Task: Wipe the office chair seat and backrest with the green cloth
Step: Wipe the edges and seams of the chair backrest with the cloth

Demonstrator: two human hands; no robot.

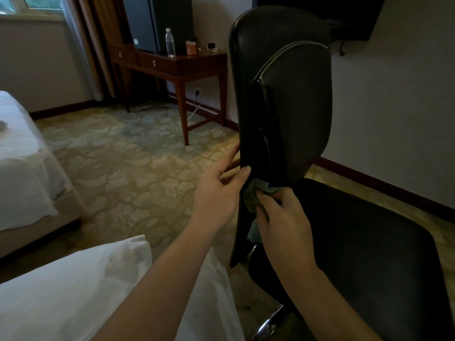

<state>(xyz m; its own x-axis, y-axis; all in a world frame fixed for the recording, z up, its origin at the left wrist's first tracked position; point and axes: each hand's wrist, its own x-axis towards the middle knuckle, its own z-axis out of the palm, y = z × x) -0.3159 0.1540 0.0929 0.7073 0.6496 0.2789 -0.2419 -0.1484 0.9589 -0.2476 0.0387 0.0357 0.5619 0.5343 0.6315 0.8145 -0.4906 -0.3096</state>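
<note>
The green cloth (256, 196) is clutched by the right hand (283, 217) against the lower backrest (295, 107), just above the seat (357, 242), while the backrest's edge is pinched by the left hand (220, 188).

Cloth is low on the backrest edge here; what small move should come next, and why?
Probably slide the crumpled green cloth, pinched in the right hand, upward along the black padded backrest: the cloth sits near its lower edge, the left hand holds that edge steady, and most of the backrest lies above.
</note>
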